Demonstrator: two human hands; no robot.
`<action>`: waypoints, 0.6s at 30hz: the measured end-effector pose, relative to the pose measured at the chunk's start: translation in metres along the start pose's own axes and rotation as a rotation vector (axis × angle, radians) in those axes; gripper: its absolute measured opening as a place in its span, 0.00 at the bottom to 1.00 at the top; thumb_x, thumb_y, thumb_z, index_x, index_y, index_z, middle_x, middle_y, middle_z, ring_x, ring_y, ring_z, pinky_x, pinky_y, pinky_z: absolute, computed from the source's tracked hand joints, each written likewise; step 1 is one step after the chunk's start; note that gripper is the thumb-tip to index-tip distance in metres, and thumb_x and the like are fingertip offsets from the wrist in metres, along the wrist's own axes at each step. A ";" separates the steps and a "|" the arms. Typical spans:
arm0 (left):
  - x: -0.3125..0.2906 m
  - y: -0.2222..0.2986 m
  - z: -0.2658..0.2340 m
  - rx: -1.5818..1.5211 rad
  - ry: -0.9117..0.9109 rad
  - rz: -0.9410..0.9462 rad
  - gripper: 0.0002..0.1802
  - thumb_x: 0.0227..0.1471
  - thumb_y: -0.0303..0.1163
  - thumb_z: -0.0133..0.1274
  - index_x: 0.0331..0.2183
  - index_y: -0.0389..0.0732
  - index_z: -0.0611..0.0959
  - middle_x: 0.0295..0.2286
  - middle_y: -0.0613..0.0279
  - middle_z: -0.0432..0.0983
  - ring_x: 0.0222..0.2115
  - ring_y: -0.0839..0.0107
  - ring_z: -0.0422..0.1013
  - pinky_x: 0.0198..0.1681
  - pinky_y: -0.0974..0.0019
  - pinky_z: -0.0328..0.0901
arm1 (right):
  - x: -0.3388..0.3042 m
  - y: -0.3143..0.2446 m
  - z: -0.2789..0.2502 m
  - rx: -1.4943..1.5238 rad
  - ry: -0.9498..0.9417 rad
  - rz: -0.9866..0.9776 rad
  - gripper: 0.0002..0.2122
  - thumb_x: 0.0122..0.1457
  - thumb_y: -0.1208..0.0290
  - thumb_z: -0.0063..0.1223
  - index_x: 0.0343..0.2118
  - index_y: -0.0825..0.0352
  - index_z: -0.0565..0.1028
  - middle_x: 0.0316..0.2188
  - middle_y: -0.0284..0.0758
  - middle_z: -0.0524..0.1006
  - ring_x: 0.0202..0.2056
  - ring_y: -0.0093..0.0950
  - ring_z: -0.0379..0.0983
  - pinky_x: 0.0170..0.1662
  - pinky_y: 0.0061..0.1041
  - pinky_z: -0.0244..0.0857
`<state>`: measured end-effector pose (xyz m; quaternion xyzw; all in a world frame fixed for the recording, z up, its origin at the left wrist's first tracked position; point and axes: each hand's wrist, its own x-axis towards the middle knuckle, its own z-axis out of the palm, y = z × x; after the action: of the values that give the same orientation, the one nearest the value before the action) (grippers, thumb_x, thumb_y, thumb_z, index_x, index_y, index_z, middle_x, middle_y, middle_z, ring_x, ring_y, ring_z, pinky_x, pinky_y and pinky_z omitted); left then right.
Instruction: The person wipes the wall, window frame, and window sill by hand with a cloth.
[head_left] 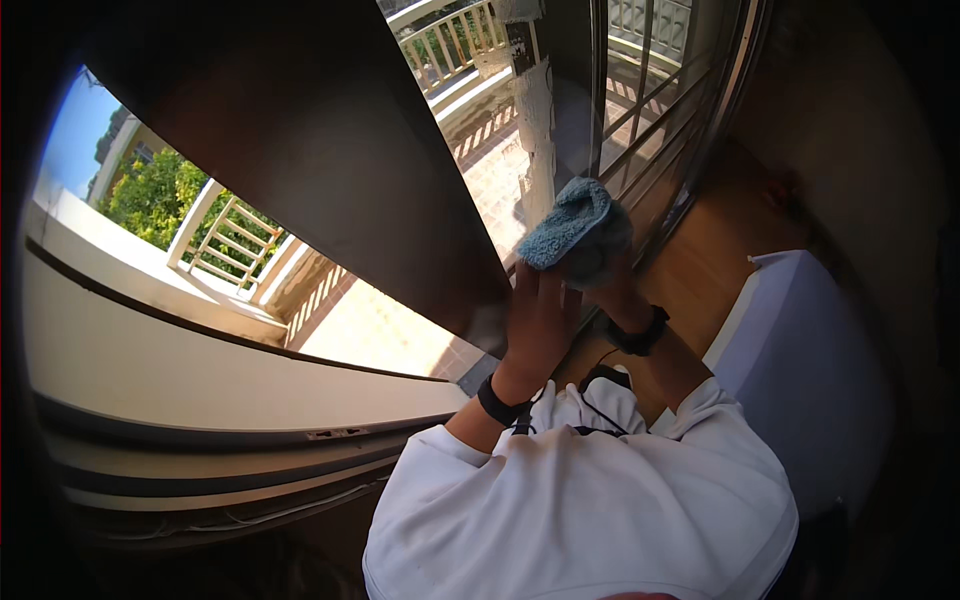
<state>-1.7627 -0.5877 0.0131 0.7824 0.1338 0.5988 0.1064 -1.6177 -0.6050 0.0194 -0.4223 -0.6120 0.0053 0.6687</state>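
Note:
A blue-grey fluffy cleaning cloth (pixel 566 226) is bunched up in front of me, beside the edge of a dark door panel (pixel 380 190). My right hand (pixel 612 290) is closed on its shaded lower part, and the folds hide most of those fingers. Just below the cloth's left end, my left hand (pixel 538 315) has its fingers stretched out, with the tips at or very near the cloth. Whether they press on it or on the panel edge behind, I cannot tell. Both wrists wear dark bands.
A barred glass door (pixel 650 120) stands ahead to the right, above a wooden floor (pixel 690 270). Close on my right is a white box-like piece (pixel 800 340). A pale ledge (pixel 200 340) runs along the left, with a sunlit balcony (pixel 370 320) and railing beyond.

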 end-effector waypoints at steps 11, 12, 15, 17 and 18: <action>0.039 0.020 0.021 0.392 0.104 -0.191 0.35 0.36 0.25 0.61 0.50 0.39 0.71 0.45 0.41 0.67 0.47 0.41 0.64 0.52 0.47 0.59 | 0.075 -0.001 -0.031 -0.130 -0.298 -0.273 0.35 0.37 0.62 0.69 0.52 0.61 0.66 0.41 0.40 0.68 0.38 0.39 0.72 0.38 0.33 0.70; 0.057 0.031 0.021 0.397 0.159 -0.158 0.35 0.39 0.25 0.61 0.51 0.37 0.69 0.47 0.43 0.66 0.49 0.45 0.63 0.53 0.50 0.58 | 0.089 -0.009 -0.037 -0.099 -0.318 -0.292 0.36 0.37 0.62 0.69 0.52 0.61 0.65 0.41 0.38 0.67 0.38 0.38 0.72 0.37 0.33 0.70; 0.073 0.030 0.019 0.424 0.390 -0.147 0.36 0.43 0.24 0.60 0.54 0.34 0.64 0.51 0.47 0.63 0.52 0.54 0.62 0.56 0.55 0.56 | 0.135 -0.041 -0.033 0.020 -0.437 -0.382 0.36 0.39 0.64 0.67 0.54 0.60 0.63 0.41 0.37 0.65 0.35 0.37 0.73 0.31 0.32 0.71; 0.096 0.035 0.030 0.440 0.505 -0.142 0.36 0.44 0.23 0.60 0.54 0.34 0.63 0.50 0.50 0.62 0.51 0.59 0.61 0.56 0.57 0.55 | 0.158 -0.048 -0.043 0.026 -0.500 -0.415 0.35 0.44 0.63 0.66 0.55 0.62 0.62 0.39 0.38 0.67 0.35 0.36 0.72 0.30 0.30 0.69; 0.102 0.034 0.036 0.441 0.530 -0.155 0.36 0.44 0.23 0.60 0.53 0.34 0.62 0.50 0.51 0.62 0.51 0.62 0.61 0.56 0.59 0.55 | 0.162 -0.047 -0.047 0.054 -0.515 -0.402 0.35 0.43 0.64 0.66 0.55 0.61 0.62 0.40 0.37 0.67 0.35 0.36 0.72 0.30 0.30 0.69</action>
<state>-1.6997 -0.5855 0.1078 0.5915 0.3416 0.7281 -0.0583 -1.5623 -0.5767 0.1833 -0.2600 -0.8316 -0.0039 0.4907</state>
